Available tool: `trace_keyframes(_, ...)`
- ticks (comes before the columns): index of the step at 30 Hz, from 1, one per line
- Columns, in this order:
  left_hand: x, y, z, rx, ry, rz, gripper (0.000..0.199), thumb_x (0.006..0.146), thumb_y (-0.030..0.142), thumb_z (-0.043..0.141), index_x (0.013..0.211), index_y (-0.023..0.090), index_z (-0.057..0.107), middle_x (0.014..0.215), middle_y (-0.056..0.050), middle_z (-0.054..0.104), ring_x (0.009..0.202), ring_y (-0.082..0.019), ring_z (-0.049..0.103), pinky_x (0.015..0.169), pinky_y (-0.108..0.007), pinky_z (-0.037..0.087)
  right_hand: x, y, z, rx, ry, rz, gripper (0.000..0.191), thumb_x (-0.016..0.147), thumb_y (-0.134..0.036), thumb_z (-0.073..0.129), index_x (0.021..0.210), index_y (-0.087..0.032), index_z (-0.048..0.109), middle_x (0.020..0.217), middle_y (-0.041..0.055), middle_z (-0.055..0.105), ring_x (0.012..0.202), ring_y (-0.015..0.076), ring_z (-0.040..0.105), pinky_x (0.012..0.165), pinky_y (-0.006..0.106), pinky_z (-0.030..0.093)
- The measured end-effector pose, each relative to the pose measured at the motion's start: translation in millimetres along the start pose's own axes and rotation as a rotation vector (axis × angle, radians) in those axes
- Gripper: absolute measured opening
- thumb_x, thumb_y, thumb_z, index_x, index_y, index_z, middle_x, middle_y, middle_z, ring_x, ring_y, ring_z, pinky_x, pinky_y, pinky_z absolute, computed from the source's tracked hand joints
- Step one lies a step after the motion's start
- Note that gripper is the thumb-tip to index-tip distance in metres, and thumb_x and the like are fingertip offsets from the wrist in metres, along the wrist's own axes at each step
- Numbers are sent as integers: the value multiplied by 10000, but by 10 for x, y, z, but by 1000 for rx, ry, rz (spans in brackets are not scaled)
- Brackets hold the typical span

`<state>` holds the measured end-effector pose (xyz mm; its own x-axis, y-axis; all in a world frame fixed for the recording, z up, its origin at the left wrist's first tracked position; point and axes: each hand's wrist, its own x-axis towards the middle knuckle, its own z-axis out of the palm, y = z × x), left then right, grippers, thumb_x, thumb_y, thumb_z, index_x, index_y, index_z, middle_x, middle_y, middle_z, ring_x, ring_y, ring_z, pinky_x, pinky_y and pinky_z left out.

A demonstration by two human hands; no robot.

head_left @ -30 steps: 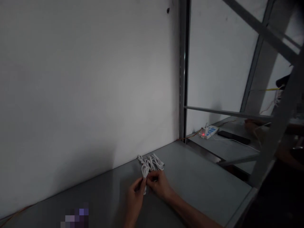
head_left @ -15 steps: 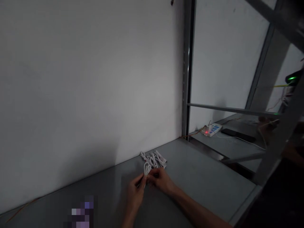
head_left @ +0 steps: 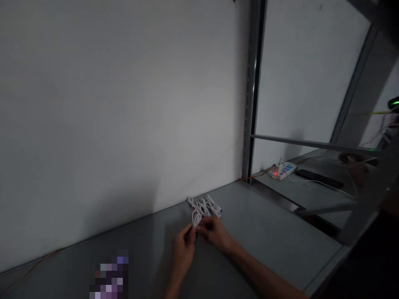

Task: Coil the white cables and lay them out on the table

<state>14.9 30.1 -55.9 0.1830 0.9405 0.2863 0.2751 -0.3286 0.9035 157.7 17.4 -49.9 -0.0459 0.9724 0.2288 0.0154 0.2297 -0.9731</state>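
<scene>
Head view, dim at my end of the link, shows a coiled white cable [head_left: 196,217] held over the bench [head_left: 264,236], just short of several other white cable bundles [head_left: 206,206] lying near the wall [head_left: 124,104]. The left hand [head_left: 183,251] pinches the coil below its loops, probably because gripping there keeps them gathered. The right hand [head_left: 215,233] has its fingertips bent in at the same spot, perhaps for steadiness; in this gloom I can't tell whether they grip. Those bundles lie side by side, presumably so they don't tangle.
</scene>
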Motion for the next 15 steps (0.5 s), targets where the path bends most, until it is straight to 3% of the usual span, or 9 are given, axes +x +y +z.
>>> trace_keyframes(9,-55,84,-2,74,32,9,384,821,418,531,1011,148,727,996,-118,754,931,-267,697,855,-380,538,-17,83,4,-38,-34,21,409,744,-541,641,617,-153,612,527,2,566,448,117,518,452,235,460)
trace_keyframes(15,-61,91,-29,40,-43,23,358,843,373,514,1017,123,702,971,-121,750,868,-233,690,778,-321,535,-54,20,-6,-71,-41,8,368,755,-483,643,614,-145,601,505,-18,538,422,106,509,452,234,468)
